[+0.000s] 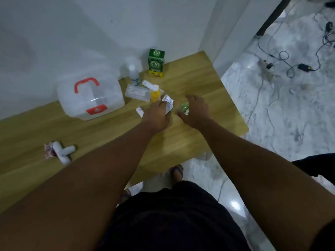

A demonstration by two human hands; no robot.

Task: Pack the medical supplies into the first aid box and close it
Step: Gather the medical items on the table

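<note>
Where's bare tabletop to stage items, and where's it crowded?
Free: the wide strip between the first aid box and the gauze rolls, and the near right corner of the table. Crowded: between the box and the green carton, around the yellow bottle, where the left hand and right hand work.

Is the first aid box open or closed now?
Closed: the first aid box has its lid down, red handle on top, red latch in front.

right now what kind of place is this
Probably a room in a home: a low wooden table against a white wall, a marble floor, and charger cables lying loose on it.
</note>
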